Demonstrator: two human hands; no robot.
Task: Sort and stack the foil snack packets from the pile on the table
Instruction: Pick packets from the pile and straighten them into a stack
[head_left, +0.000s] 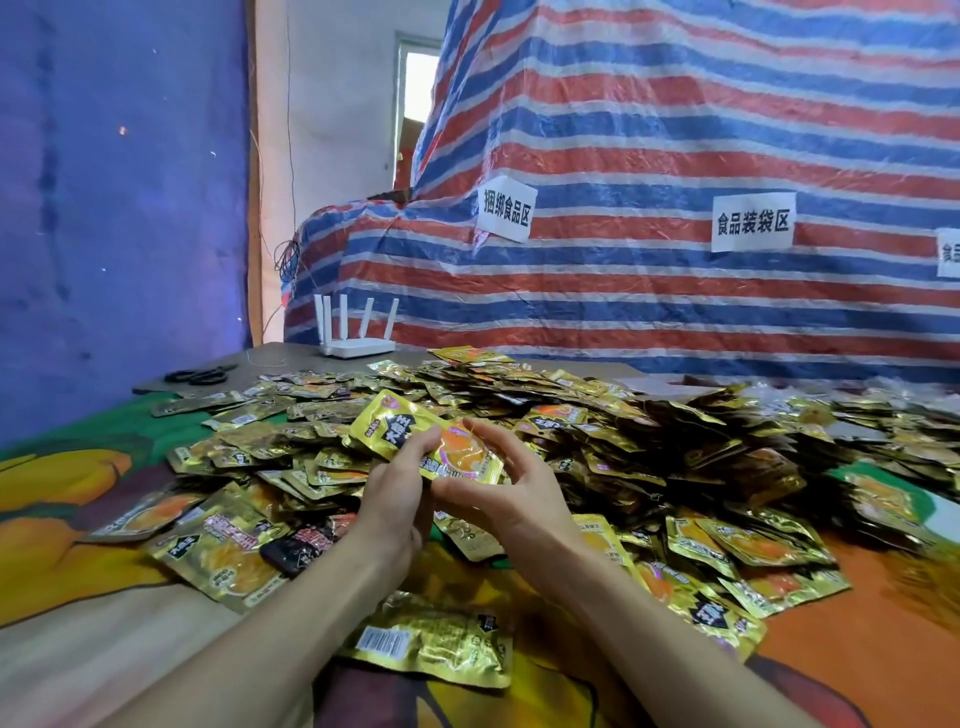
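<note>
- Left hand (395, 499) gripping held packets (387, 426): thin fanned bunch of shiny gold-yellow foil snack packets, at least two overlapping; fingers curled onto lower left part of bunch.
- Right hand (514, 493) gripping right end of same bunch, fingers arched over the top, thumb low near bottom edge.
- Held packets pinched between both hands, printed faces toward camera, tilted with upper left corner highest.
- Raised off the cloth, just in front of near slope of pile.
- Pile (623, 431): wide heap of crumpled gold foil snack packets, right behind the hands, spreading both ways, thickest right of centre, running out to right edge of view.
- Loose gold foil packet, barcode side up (431, 642), flat on cloth between the two forearms, nearer than the hands.
- More flat gold packets left of left wrist, among them a dark black-and-red packet (301, 545); further gold ones just right of right forearm.
- Colourful printed tablecloth (841, 649) under everything: orange, yellow, green patches.
- Black scissors (200, 375) at far left of table, well apart from hands.
- White router with upright antennas (356, 338) at far table edge, behind pile.
- Red, blue and white striped tarp (675, 130) behind table, white paper labels (753, 221) with black characters stuck on.
- Blue cloth wall (119, 208) at left.
</note>
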